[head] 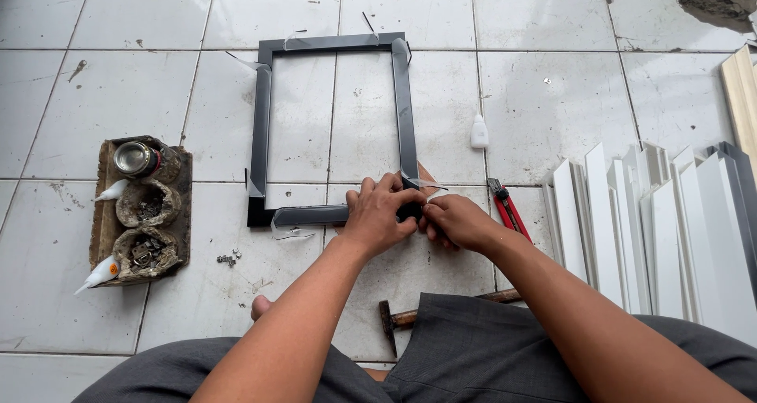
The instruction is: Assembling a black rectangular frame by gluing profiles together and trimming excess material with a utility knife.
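My left hand (377,214) is clamped over the near right corner of the black frame (331,127), which lies flat on the tiled floor (552,119), and my right hand (457,222) pinches together at that same corner. My fingers hide the joint itself, so I cannot make out what is between them. One hammer (402,319) lies half under my knee, its handle cut off. One red cutter (509,207) sits beside my right wrist. One small white bottle (479,132) stands right of the frame. Two glue tubes (102,273) lie by the tray (104,214) at my left. White strips (662,245) run off the edge.
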